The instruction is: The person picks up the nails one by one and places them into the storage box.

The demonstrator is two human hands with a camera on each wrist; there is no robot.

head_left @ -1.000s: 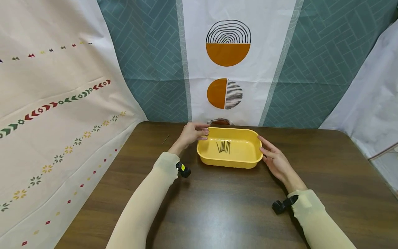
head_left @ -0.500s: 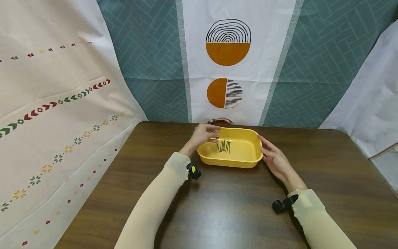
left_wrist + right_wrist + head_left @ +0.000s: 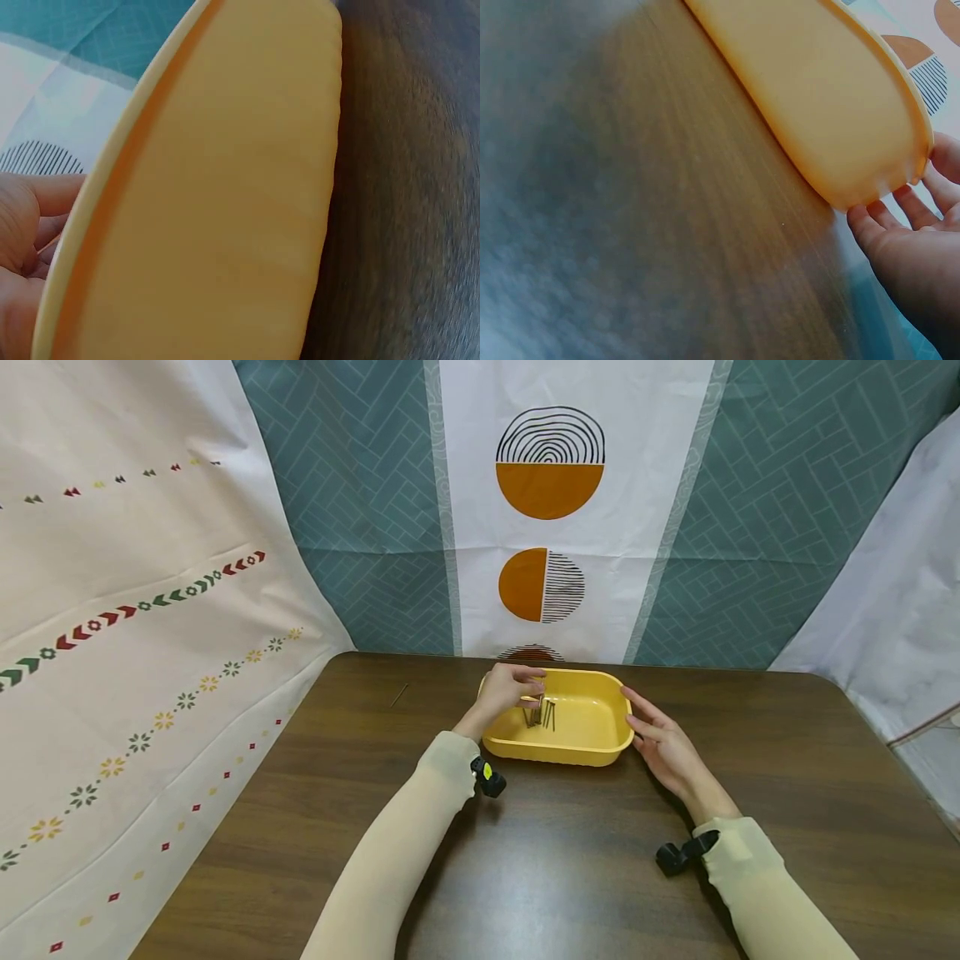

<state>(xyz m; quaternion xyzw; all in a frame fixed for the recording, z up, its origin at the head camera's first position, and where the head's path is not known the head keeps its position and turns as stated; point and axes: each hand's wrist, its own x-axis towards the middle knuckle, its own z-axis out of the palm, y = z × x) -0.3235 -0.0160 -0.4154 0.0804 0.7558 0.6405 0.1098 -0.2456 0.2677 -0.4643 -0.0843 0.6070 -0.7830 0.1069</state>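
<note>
In the head view, a yellow plastic tray stands on the table, with several thin dark nails lying side by side in it. My left hand reaches over the tray's left end and pinches a nail above the others. The tray wall hides most of that hand in the left wrist view. At the other end my right hand touches the rim and outer wall with fairly straight, spread fingers. The right wrist view shows its fingertips against the tray's rounded end.
One more thin dark nail lies on the brown wooden table, left of the tray. Patterned cloth hangs behind the table's back edge. A white cloth drapes along the left side.
My left hand has moved right, from the tray's left rim to above the nails inside, carrying the pinched nail. It has also lowered slightly. My right hand and the tray have stayed put.
</note>
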